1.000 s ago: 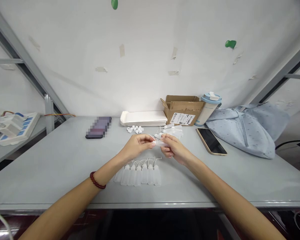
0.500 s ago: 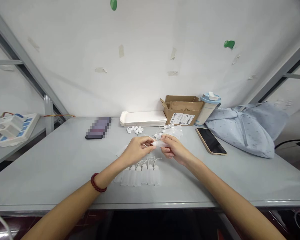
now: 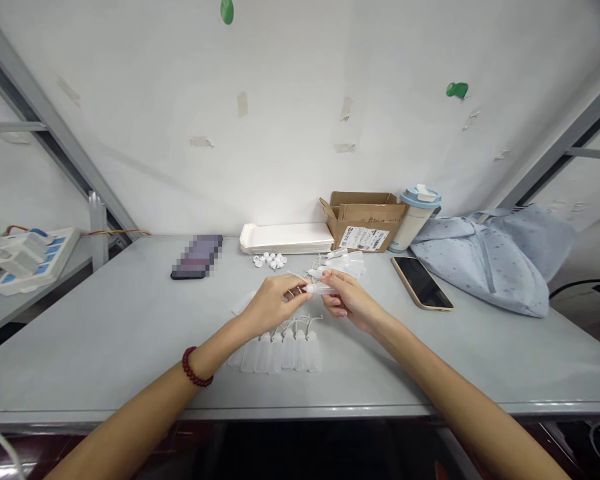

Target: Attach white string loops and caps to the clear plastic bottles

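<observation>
Both hands meet over the middle of the grey table [image 3: 105, 333]. My right hand [image 3: 347, 301] grips a small clear plastic bottle [image 3: 323, 289] lying sideways. My left hand [image 3: 273, 301] pinches the bottle's white cap end with thumb and fingertips. Just below the hands, a row of several finished clear bottles [image 3: 280, 350] with thin curved tips lies side by side. A heap of loose clear bottles [image 3: 347, 262] sits behind the hands, and a cluster of small white caps [image 3: 270, 259] lies farther left.
A stack of white trays [image 3: 287, 237], an open cardboard box [image 3: 365, 219] and a lidded cup [image 3: 416, 217] stand along the wall. A phone [image 3: 423, 282] and a blue bag [image 3: 495, 257] lie right. A dark phone [image 3: 197, 255] lies left.
The hands have barely shifted. My left fingers have closed tighter around the bottle's cap end, and a flat clear piece now shows on the table left of them.
</observation>
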Motion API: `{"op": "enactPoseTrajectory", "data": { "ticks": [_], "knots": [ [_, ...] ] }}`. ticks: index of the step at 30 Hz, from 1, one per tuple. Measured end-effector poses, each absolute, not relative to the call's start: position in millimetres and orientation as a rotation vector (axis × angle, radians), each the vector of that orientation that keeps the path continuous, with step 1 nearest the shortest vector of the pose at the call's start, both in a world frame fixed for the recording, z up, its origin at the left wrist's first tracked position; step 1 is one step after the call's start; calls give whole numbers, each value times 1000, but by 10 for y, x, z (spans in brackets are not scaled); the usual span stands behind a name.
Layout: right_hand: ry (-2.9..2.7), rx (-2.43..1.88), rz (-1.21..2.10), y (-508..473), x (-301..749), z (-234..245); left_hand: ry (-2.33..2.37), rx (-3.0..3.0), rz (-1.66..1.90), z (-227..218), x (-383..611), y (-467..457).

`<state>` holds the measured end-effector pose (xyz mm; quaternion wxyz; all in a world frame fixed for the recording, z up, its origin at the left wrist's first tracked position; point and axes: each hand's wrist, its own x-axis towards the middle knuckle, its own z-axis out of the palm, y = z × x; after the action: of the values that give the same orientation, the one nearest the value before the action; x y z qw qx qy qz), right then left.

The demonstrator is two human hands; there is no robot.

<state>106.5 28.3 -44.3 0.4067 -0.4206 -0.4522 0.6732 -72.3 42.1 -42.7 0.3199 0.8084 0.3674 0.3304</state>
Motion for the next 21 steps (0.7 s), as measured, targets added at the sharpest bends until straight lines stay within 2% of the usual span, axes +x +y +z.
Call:
{"op": "enactPoseTrajectory", "data": {
  "ticks": [7, 16, 21],
  "knots": [
    [-1228, -1027, 1654, 264, 1049, -432, 930, 1861, 706, -373, -719, 389],
    [-1618, -1102, 1018, 273, 1070, -491, 902, 1514, 822, -389, -736, 491],
    [-1633, -1105, 1003, 266, 1085, -480, 878, 1713, 829, -378, -769, 472]
  ]
}}
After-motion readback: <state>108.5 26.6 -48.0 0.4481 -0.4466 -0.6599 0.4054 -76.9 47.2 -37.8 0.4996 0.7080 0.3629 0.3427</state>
